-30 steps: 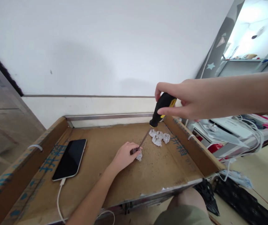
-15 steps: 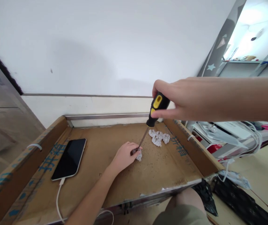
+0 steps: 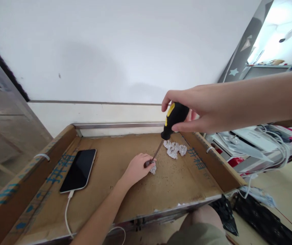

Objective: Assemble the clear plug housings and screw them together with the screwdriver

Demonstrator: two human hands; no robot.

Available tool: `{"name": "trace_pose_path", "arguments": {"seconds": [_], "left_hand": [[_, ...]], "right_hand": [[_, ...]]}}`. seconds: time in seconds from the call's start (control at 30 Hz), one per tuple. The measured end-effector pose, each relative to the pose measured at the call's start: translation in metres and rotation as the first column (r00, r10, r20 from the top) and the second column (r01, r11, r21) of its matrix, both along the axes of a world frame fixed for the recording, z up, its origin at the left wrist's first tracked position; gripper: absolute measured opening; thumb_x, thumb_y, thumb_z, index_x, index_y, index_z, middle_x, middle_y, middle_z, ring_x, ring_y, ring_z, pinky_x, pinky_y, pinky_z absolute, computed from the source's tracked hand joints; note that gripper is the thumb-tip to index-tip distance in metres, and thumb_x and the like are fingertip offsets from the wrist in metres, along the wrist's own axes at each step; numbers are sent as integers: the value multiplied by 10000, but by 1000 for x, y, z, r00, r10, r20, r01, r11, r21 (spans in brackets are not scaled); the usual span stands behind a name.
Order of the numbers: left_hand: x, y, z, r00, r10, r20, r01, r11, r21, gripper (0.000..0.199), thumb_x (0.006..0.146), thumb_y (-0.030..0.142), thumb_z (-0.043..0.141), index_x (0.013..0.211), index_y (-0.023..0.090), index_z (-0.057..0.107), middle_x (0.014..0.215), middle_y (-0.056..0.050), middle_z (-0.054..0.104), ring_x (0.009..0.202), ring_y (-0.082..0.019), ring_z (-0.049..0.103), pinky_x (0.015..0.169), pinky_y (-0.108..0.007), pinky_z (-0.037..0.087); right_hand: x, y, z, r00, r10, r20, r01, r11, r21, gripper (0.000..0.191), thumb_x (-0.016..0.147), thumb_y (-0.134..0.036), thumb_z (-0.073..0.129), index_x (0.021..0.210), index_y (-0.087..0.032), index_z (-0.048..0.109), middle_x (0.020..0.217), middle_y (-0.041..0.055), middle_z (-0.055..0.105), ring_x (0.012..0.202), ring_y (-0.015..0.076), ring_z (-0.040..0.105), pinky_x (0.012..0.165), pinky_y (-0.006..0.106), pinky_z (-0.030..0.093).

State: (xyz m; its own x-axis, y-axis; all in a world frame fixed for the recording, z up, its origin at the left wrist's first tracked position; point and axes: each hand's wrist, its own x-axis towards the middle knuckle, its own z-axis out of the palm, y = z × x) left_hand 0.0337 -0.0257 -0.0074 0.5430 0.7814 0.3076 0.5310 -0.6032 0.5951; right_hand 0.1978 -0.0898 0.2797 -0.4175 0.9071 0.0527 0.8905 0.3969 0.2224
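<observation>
My right hand (image 3: 187, 110) is wrapped round the black and yellow handle of a screwdriver (image 3: 174, 117). Its shaft slants down and left, and the tip meets a small dark brown part (image 3: 148, 163) at my left hand. With fingers closed, my left hand (image 3: 139, 168) presses a clear plastic piece (image 3: 153, 169) and the dark part against the cardboard. Most of that clear piece is hidden under my fingers. Several similar clear plastic pieces with metal pins (image 3: 174, 149) lie in a cluster beyond the screwdriver shaft, to the right.
A phone (image 3: 78, 170) with a white charging cable (image 3: 66, 212) lies at the left of the shallow cardboard tray (image 3: 110, 149). Raised cardboard walls flank both sides. Dark specks dot the tray floor. Papers and coiled white cables (image 3: 280, 146) sit outside on the right.
My right hand has turned on the screwdriver handle, its fingers loosened, and the handle's yellow patches now face further left. My left hand stays on the clear piece. The view has shifted slightly.
</observation>
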Motion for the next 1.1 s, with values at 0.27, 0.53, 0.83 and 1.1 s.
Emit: {"name": "trace_pose_path", "arguments": {"seconds": [0.27, 0.53, 0.83, 1.1], "left_hand": [[2, -1, -2, 999, 45, 12, -45, 999, 19, 123, 825, 276, 573, 916, 226, 639, 917, -7, 654, 878, -180, 567, 802, -300, 426], [1, 1, 0, 997, 70, 12, -70, 998, 3, 105, 810, 313, 579, 822, 213, 610, 888, -7, 639, 839, -180, 574, 758, -289, 430], [0, 1, 1, 998, 69, 14, -69, 997, -29, 122, 822, 333, 568, 838, 216, 601, 870, 2, 623, 822, -174, 557, 732, -277, 418], [-1, -1, 2, 996, 87, 15, -86, 995, -51, 127, 815, 345, 567, 848, 222, 577, 841, 12, 614, 783, -166, 548, 699, -270, 410]], "right_hand": [[1, -1, 0, 999, 51, -13, -51, 998, -21, 428, 756, -485, 537, 1117, -276, 445, 858, 9, 610, 555, 126, 505, 520, 271, 343], [0, -15, 0, 997, -11, 83, 6, 998, 61, 353, 838, -470, 452, 1084, -219, 418, 804, 41, 601, 475, 118, 436, 488, 283, 290], [7, -11, -3, 993, 38, 109, -54, 989, 140, 465, 812, -612, 398, 1041, -216, 487, 697, 42, 588, 518, 164, 474, 486, 293, 291], [11, -4, -2, 999, 31, -8, -31, 999, -30, 339, 817, -452, 465, 1098, -264, 461, 845, 31, 625, 571, 146, 526, 519, 280, 336]]}}
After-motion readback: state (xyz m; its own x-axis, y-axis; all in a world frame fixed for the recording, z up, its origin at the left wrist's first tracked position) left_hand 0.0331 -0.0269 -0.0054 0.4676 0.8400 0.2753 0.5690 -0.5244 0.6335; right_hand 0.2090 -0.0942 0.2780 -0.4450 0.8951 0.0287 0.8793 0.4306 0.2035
